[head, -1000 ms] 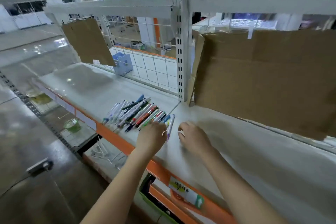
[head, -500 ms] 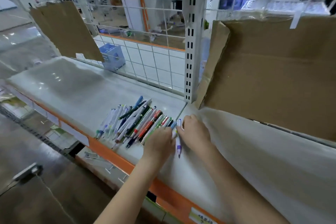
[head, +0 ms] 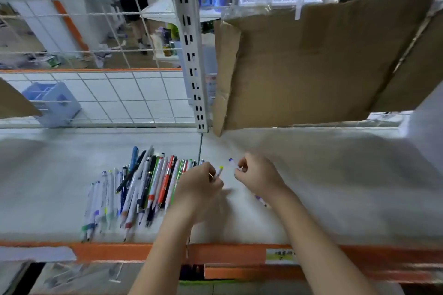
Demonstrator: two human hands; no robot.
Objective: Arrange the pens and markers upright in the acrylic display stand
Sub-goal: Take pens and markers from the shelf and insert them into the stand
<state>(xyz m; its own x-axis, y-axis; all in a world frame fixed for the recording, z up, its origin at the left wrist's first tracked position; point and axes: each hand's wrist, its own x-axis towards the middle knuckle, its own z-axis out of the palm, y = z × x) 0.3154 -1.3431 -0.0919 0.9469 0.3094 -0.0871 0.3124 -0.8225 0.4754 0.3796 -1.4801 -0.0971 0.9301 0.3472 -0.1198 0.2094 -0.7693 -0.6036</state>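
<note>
Two pens are lifted off the shelf [head: 311,175] as I watch through the head camera. My left hand [head: 199,184] has its fingers [head: 217,183] curled round a white pen with a yellow-green tip [head: 220,170], which sticks up past the knuckles. My right hand [head: 257,176] pinches a white pen with a blue tip [head: 232,161], whose lower end shows below the wrist. Both hands hover just right of the pile of pens and markers [head: 141,187], close together but not touching each other.

That pile lies flat on the white shelf, a loose fan of mostly white barrels with some blue, black, green and orange-red ones, their tips pointing toward the orange front rail [head: 227,252]. Left of the pile and behind it, past the wire grid [head: 119,93] at the shelf's back, sits a light blue compartmented holder [head: 54,100]; blur keeps me from telling what its compartments hold. Straight behind the pile's right edge rises a white slotted upright post [head: 191,55]. Right of that post a large brown cardboard sheet [head: 311,62] hangs against the back of the shelf. I cannot pick out a clear acrylic stand for certain.
</note>
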